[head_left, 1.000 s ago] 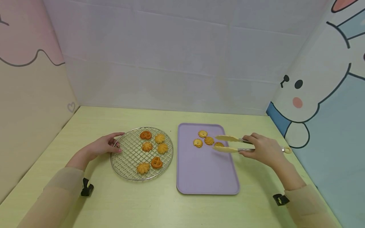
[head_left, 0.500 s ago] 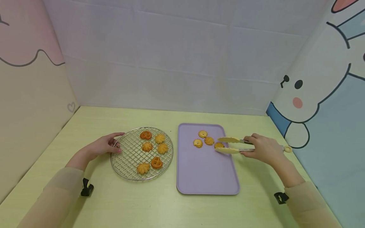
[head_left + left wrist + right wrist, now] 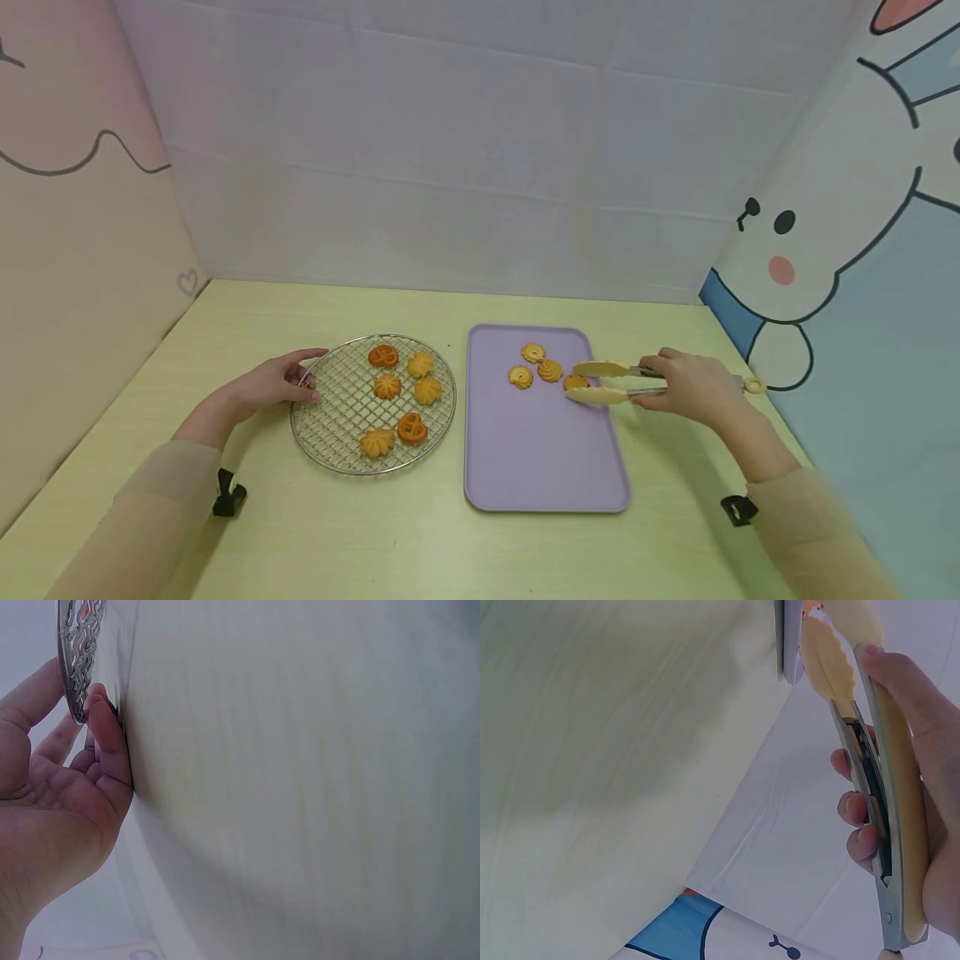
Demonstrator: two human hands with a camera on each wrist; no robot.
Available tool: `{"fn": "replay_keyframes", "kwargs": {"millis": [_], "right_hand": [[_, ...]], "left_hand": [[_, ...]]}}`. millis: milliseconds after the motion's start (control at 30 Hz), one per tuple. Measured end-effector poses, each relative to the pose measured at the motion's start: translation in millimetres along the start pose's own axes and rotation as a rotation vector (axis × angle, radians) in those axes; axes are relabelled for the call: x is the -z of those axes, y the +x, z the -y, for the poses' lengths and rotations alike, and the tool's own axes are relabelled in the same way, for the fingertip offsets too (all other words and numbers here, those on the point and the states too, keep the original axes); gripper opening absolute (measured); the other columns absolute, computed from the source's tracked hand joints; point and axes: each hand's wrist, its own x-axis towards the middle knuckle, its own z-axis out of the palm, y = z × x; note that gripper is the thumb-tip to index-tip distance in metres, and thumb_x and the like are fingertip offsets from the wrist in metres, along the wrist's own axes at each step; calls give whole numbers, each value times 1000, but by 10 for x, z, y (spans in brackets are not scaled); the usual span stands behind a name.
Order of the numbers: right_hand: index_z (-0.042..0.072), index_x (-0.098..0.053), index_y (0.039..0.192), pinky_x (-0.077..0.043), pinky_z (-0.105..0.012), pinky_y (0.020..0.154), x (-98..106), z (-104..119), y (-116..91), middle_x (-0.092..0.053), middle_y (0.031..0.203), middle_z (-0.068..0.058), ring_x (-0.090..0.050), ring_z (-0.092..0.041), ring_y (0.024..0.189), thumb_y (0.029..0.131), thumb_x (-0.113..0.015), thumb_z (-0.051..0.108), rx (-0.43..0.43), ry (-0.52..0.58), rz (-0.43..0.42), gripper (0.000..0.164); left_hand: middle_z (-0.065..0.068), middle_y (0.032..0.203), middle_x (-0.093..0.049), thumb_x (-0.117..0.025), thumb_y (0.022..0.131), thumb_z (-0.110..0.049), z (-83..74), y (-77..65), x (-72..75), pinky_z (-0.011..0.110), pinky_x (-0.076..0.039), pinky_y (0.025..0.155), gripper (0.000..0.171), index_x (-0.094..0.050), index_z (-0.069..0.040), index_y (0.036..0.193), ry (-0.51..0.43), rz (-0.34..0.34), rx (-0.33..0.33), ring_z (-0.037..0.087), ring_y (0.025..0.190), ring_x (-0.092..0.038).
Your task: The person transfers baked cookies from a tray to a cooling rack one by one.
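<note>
— What is at the center of the scene?
— A round golden cookie [image 3: 576,382] lies near the right edge of a lavender tray [image 3: 543,458], between the two yellow tips of a pair of tongs [image 3: 600,396]. Whether the tips touch it cannot be told.

— Who has the tongs?
— A person's right hand [image 3: 693,387] grips them, thumb along one arm and fingers curled round the other, as the right wrist view shows. The tips stand apart.

— And the left hand [image 3: 273,387]?
— Well away from the right, it pinches the left rim of a round wire rack [image 3: 341,412].

— What else is on the tray and rack?
— Three more cookies [image 3: 550,371] are grouped on the tray's far half, left of the tongs. Six baked pieces [image 3: 387,386] are spread over the rack, two of them pretzel-shaped and browner.

— The setting?
— Tray and rack lie side by side, a gap between them, on a pale yellow-green table [image 3: 420,542]. A whitish backdrop [image 3: 465,167] rises behind; a cartoon animal [image 3: 832,250] decorates the right panel. Beige sleeves [image 3: 150,517] cover both forearms.
</note>
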Motion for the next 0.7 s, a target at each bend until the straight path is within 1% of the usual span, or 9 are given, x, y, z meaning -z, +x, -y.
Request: {"fn": "replay_keyframes", "kwargs": {"millis": [233, 700], "right_hand": [[18, -66, 98, -32, -26, 42, 18, -9, 29, -56, 77, 2, -46, -8, 54, 65, -69, 54, 17, -16, 21, 49], [18, -66, 98, -31, -26, 42, 25, 3, 42, -56, 78, 2, -46, -8, 54, 66, -70, 51, 4, -19, 39, 46]], "left_hand": [[9, 92, -45, -72, 74, -25, 1, 2, -4, 25, -37, 71, 83, -24, -16, 141, -1, 1, -4, 17, 81, -42], [10, 92, -44, -72, 74, -25, 15, 0, 9, 26, -37, 70, 84, -22, -16, 141, 4, 6, -1, 18, 81, -41]]}}
